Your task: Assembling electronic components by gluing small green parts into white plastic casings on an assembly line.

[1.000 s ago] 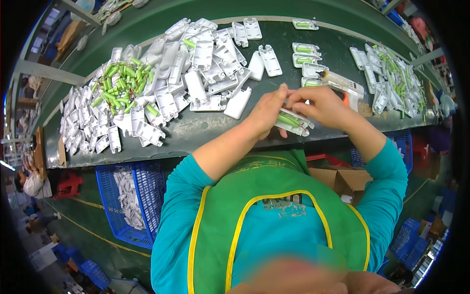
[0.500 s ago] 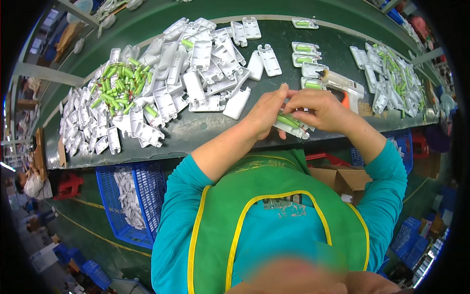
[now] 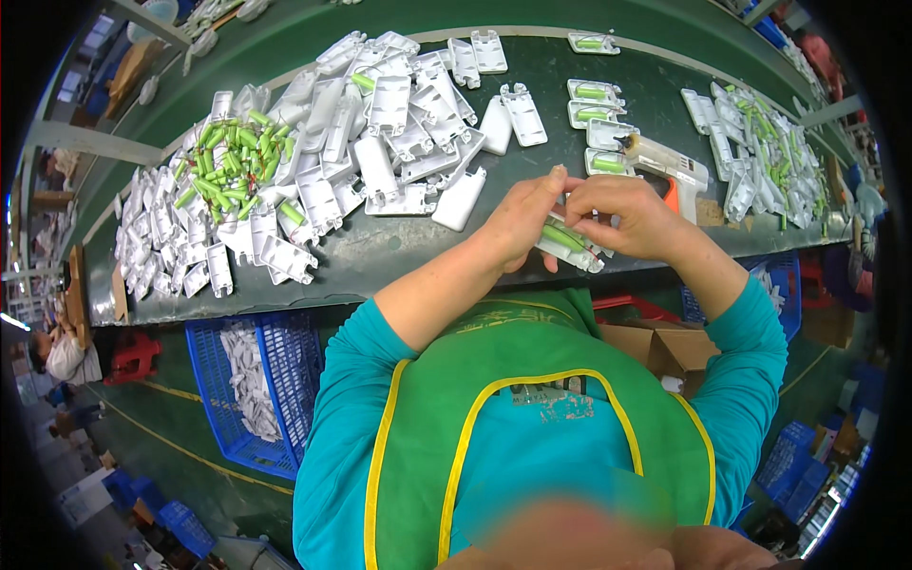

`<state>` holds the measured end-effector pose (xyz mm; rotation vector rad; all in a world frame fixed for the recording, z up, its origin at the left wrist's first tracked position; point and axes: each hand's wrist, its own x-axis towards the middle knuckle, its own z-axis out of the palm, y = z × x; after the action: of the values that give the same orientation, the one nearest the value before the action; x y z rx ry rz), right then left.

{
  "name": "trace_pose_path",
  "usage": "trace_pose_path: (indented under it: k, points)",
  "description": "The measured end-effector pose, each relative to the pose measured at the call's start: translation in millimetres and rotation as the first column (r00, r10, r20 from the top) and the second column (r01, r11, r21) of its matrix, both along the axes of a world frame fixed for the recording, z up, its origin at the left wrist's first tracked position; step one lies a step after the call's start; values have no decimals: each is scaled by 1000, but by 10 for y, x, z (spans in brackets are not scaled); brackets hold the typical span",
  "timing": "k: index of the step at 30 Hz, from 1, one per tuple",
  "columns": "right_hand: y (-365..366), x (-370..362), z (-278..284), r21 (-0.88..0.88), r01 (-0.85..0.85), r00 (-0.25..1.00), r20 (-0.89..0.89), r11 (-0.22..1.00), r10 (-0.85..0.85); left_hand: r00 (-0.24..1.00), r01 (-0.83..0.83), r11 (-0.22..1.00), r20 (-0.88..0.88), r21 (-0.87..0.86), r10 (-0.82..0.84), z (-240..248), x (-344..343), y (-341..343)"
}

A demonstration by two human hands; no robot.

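Close to the table's near edge, my left hand [image 3: 518, 226] is closed round a white plastic casing half [image 3: 584, 260]. A green cylindrical battery [image 3: 564, 236] lies in that casing, with a bit of red wire at its right end. My right hand [image 3: 622, 217] is bent over the casing from the right, fingers curled and touching its inside around the battery. Whether the right fingertips pinch a wire is hidden. Just beyond my right hand rests a white glue gun [image 3: 673, 169] with an orange trigger, its nozzle pointing left.
Several casings with batteries [image 3: 594, 92] line the table beyond my hands. White casings [image 3: 375, 171] and loose green batteries [image 3: 228, 166] are heaped at left. More filled casings [image 3: 750, 142] lie at right. A blue crate [image 3: 294, 380] and a cardboard box [image 3: 679, 351] stand below the table edge.
Both hands and the casing have shifted very slightly to the right. The right fingers have moved a little over the battery; the hold on the casing stays the same.
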<state>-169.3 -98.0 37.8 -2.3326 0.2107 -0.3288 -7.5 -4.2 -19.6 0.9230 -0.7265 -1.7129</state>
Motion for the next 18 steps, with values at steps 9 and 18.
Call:
trace_pose_path:
  k: [9, 18]
  points:
    - [-7, -4, -81, -57, 1, 999, 36, 998, 1, 1000, -11, 1000, -2, 29, 11, -54, -5, -10]
    - [2, -45, -57, -32, 2, 1000, -21, 999, -3, 1000, -27, 997, -5, 71, 28, 6, -36, 4]
